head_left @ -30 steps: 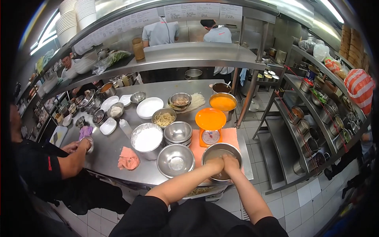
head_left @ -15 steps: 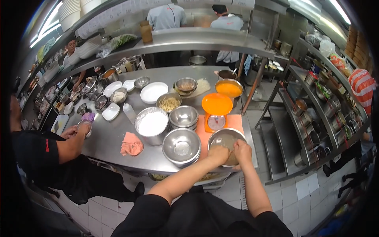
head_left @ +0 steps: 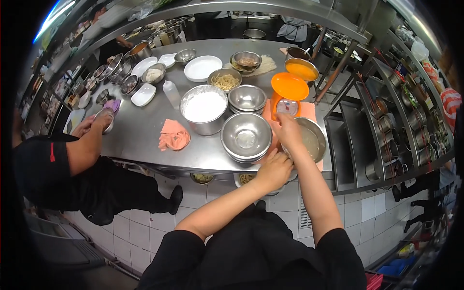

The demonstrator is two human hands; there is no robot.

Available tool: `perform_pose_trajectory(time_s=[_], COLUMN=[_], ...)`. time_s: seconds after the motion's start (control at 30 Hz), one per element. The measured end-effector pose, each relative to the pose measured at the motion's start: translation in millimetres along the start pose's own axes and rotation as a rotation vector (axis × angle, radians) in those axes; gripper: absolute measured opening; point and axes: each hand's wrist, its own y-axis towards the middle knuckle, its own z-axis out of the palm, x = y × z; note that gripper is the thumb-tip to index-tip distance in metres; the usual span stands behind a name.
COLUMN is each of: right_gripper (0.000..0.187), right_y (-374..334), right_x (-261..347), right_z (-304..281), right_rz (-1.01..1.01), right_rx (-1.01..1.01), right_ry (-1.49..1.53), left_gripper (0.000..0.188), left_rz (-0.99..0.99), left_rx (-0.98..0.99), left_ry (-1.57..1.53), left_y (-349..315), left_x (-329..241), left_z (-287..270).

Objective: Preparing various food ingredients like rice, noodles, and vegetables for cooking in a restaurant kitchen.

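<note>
A steel pot point(head_left: 314, 140) holding cloudy liquid stands at the table's near right, partly on a pink cloth point(head_left: 309, 110). My right hand point(head_left: 289, 133) reaches across the pot's left side, thumb and forefinger apart in front of the orange scale point(head_left: 286, 107). My left hand point(head_left: 274, 171) is low at the pot's near-left side by the table edge, its fingers loosely bent and apart. Contact with the cloth or rim is unclear. Just left are stacked steel bowls point(head_left: 246, 136). Beyond these sits a pot of white powder point(head_left: 205, 107).
A crumpled pink cloth point(head_left: 174, 135) lies on the steel table point(head_left: 137, 130). Further back are a noodle bowl point(head_left: 224, 80), a white plate point(head_left: 203, 69) and a pot of orange liquid point(head_left: 302, 70). On the left, a co-worker point(head_left: 82, 159) handles a bowl. Racks point(head_left: 362, 130) stand right.
My left hand has come out of the pot to its near-left side. My right hand has left the right rim and crossed to the pot's left. The view has tilted downward.
</note>
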Motion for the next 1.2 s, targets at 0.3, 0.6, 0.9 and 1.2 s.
perform_pose_trajectory(time_s=[0.3, 0.6, 0.9, 1.2], right_gripper=[0.026, 0.017, 0.011, 0.033], right_y=[23.3, 40.9, -8.2, -185.0], right_x=[-0.3, 61.8, 45.2, 53.3], right_z=[27.2, -54.4, -45.1, 32.6], right_rz=[-0.078, -0.346, -0.471, -0.016], right_rx=[0.213, 0.023, 0.014, 0.747], right_ry=[-0.217, 0.147, 0.181, 0.637], left_gripper=[0.025, 0.034, 0.037, 0.050], left_rz=[-0.494, -1.006, -1.030, -1.103], left_rx=[-0.333, -0.508, -0.633, -1.135], left_ry=[0.073, -0.141, -0.355, -0.978], left_y=[-55.7, -119.8, -137.2, -227.2], left_x=[31.8, 44.9, -6.5, 0.5], left_z=[-110.9, -76.1, -87.5, -82.2])
